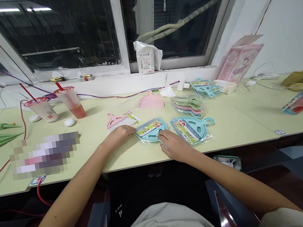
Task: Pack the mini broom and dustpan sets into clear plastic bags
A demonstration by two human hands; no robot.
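Pale shirt (163,226) lay nearest, cut off by the bottom of the view. Ahead, a blue dustpan set (151,129) sat on the table (246,133) near its front edge. Left hand (120,136): fingers at the set's left side. Right hand (176,146): fingers bent over its right end; whether either gripped, could not tell. Slick film (144,142) might slip; the right wrist might nudge the 2nd blue set (190,129). Left fingers' undersides hidden, label print unreadable, pixelated patch (47,155) unidentifiable.
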